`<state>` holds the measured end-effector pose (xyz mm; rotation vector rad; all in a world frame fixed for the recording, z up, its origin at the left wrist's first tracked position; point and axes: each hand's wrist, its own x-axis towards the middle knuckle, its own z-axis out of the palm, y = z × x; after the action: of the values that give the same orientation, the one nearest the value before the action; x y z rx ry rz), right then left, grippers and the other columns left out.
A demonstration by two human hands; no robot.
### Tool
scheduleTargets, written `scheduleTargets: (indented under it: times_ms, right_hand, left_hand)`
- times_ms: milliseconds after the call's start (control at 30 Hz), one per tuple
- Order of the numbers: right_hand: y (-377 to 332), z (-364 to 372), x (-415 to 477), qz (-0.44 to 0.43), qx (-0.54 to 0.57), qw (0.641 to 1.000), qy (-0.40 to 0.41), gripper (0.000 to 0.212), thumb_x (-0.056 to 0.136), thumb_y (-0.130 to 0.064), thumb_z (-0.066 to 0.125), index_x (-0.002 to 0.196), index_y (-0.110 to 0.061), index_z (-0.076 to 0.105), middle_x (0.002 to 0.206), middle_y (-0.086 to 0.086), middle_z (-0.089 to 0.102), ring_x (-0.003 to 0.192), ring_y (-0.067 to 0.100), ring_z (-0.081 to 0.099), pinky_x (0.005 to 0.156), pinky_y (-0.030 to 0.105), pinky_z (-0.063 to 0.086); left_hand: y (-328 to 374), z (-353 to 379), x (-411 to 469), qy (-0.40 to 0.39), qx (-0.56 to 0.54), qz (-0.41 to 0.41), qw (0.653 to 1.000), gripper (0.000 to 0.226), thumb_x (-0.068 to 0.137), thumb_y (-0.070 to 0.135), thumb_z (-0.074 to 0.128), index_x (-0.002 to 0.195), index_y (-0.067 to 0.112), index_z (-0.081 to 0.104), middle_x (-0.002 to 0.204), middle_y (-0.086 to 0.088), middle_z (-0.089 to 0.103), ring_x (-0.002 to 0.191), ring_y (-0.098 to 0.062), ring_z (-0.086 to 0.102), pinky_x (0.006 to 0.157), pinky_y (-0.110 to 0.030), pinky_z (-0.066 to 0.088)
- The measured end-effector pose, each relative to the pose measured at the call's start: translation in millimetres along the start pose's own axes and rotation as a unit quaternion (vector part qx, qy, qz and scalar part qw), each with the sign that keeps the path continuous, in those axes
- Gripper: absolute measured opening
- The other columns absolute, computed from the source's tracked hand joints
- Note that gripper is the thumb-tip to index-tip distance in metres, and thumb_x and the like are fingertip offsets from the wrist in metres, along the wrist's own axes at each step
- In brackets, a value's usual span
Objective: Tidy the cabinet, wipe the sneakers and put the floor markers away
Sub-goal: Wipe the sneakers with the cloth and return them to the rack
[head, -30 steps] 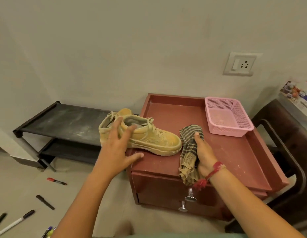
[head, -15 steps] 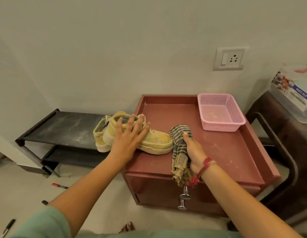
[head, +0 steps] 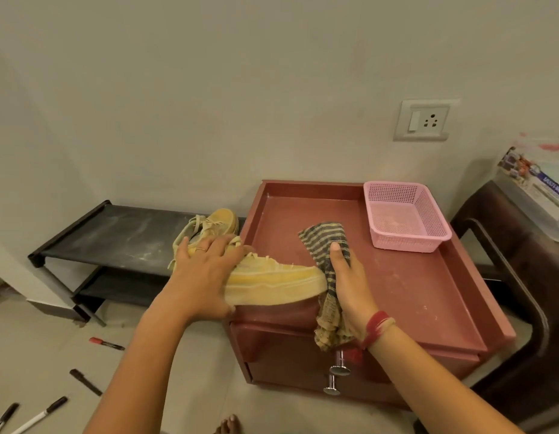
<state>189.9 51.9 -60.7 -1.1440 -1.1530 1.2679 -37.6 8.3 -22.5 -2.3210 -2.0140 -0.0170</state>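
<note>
While left hand [head: 203, 277] grips sneaker [head: 272, 280], right hand [head: 350, 283] clutches cloth [head: 325, 236], pink basket [head: 409, 243] behind, markers [head: 106, 343] on floor [head: 37, 355].

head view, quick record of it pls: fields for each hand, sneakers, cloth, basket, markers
left hand: grips yellow sneaker, thumb under the sole
right hand: holds striped cloth beside the sneaker's toe
second sneaker: behind the held one
pink basket: back right of cabinet top
markers: several on the floor at left
</note>
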Motion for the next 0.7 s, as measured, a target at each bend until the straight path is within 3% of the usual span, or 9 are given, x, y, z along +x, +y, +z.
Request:
scheduleTargets:
  times_ms: [133, 233, 300, 400, 467, 533, 600, 633, 700]
  right_hand:
    - [0, 5, -12, -0.046, -0.036, 0.995, -0.081, 0.027, 0.094, -0.039, 0.04, 0.103, -0.023, 0.06, 0.1, -0.005, 0.067, 0.092, 0.001, 0.062, 0.077, 0.011, 0.047]
    - [-8, 0, -5, -0.068, -0.056, 0.99, -0.11, 0.033, 0.088, -0.042, 0.041, 0.104, -0.021, 0.06, 0.099, -0.006, 0.067, 0.092, 0.001, 0.063, 0.079, 0.013, 0.048]
    - [-17, -3, 0, -0.09, -0.035, 0.993, -0.072, 0.026, 0.089, -0.04, 0.041, 0.101, -0.026, 0.06, 0.097, -0.011, 0.067, 0.091, -0.004, 0.063, 0.078, 0.012, 0.046]
    - [-29, -6, -2, -0.192, -0.062, 0.979, 0.021, 0.018, 0.096, -0.038, 0.042, 0.105, -0.036, 0.056, 0.105, -0.017, 0.063, 0.099, -0.004, 0.059, 0.084, 0.018, 0.047]
    - [-28, -2, -12, -0.27, -0.16, 0.949, -0.016, 0.033, 0.093, -0.051, 0.039, 0.124, -0.043, 0.047, 0.13, -0.01, 0.053, 0.117, 0.018, 0.055, 0.096, 0.043, 0.045]
    - [-18, 5, -23, -0.33, -0.313, 0.886, -0.096, 0.043, 0.094, -0.053, 0.033, 0.135, -0.043, 0.037, 0.147, -0.008, 0.036, 0.132, 0.028, 0.039, 0.103, 0.058, 0.035]
    - [-3, 14, -30, -0.365, -0.465, 0.797, -0.124, 0.045, 0.095, -0.055, 0.025, 0.138, -0.045, 0.031, 0.151, -0.008, 0.029, 0.14, 0.025, 0.023, 0.106, 0.061, 0.027]
    - [4, 16, -30, -0.368, -0.499, 0.777, -0.116, 0.045, 0.094, -0.057, 0.023, 0.138, -0.047, 0.03, 0.151, -0.008, 0.029, 0.141, 0.025, 0.02, 0.105, 0.062, 0.026]
    - [11, 20, -29, -0.361, -0.491, 0.787, -0.098, 0.044, 0.094, -0.055, 0.026, 0.137, -0.046, 0.031, 0.148, -0.008, 0.031, 0.141, 0.026, 0.018, 0.108, 0.058, 0.026]
  left_hand:
    - [-15, 15, -4, 0.089, -0.059, 0.003, 0.994, 0.098, 0.05, 0.071, 0.061, 0.14, 0.042, 0.038, 0.147, -0.001, 0.035, 0.135, -0.027, 0.035, 0.106, -0.053, 0.023]
    - [-17, 23, -3, 0.118, -0.06, -0.041, 0.99, 0.098, 0.048, 0.083, 0.055, 0.138, 0.047, 0.038, 0.148, -0.006, 0.036, 0.139, -0.033, 0.03, 0.105, -0.071, 0.006]
    - [-19, 23, -4, 0.116, -0.082, -0.072, 0.987, 0.099, 0.048, 0.087, 0.052, 0.137, 0.048, 0.039, 0.141, -0.004, 0.042, 0.136, -0.032, 0.033, 0.104, -0.075, 0.007]
    - [-21, 23, -4, 0.114, -0.111, -0.074, 0.984, 0.098, 0.048, 0.087, 0.051, 0.136, 0.044, 0.043, 0.132, -0.004, 0.049, 0.127, -0.03, 0.042, 0.102, -0.071, 0.025]
    - [-18, 25, -5, 0.123, -0.096, -0.066, 0.986, 0.097, 0.048, 0.085, 0.053, 0.135, 0.043, 0.046, 0.129, -0.005, 0.051, 0.124, -0.031, 0.044, 0.102, -0.071, 0.024]
    - [-16, 27, -6, 0.131, -0.087, -0.052, 0.986, 0.093, 0.048, 0.08, 0.056, 0.133, 0.042, 0.048, 0.128, -0.007, 0.052, 0.123, -0.032, 0.045, 0.101, -0.073, 0.023]
    - [-15, 28, -8, 0.137, -0.102, -0.04, 0.984, 0.088, 0.05, 0.076, 0.058, 0.13, 0.041, 0.05, 0.127, -0.007, 0.052, 0.124, -0.031, 0.044, 0.101, -0.074, 0.022]
    - [-16, 28, -8, 0.139, -0.11, -0.036, 0.984, 0.087, 0.05, 0.075, 0.058, 0.13, 0.041, 0.051, 0.127, -0.007, 0.051, 0.124, -0.03, 0.043, 0.102, -0.073, 0.021]
    - [-17, 29, -8, 0.144, -0.124, -0.026, 0.981, 0.084, 0.051, 0.073, 0.06, 0.129, 0.039, 0.053, 0.126, -0.007, 0.049, 0.125, -0.03, 0.041, 0.102, -0.073, 0.021]
